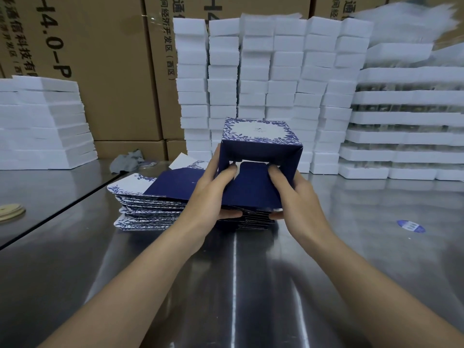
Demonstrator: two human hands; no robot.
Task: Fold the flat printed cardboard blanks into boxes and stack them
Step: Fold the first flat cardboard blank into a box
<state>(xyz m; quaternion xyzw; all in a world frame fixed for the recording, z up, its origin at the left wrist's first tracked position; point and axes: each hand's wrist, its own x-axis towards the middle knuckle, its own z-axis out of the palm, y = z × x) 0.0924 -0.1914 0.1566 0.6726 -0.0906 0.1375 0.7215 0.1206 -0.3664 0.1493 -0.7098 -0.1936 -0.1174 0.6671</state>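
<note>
— Tucking stage? Left hand (213,189) and right hand (298,197) both grip the half-formed box (261,146), just above the flat blanks (150,209).
— Yeah, guessing the flap (253,187) needs pushing in next.

The left hand (211,194) and right hand (293,194) cover the lower sides of the box (261,146) and the middle of the stack of flat blanks (150,209) beneath. The print on the box's white top is too small to read, and a white shape (406,23) at top right is blurred beyond telling
</note>
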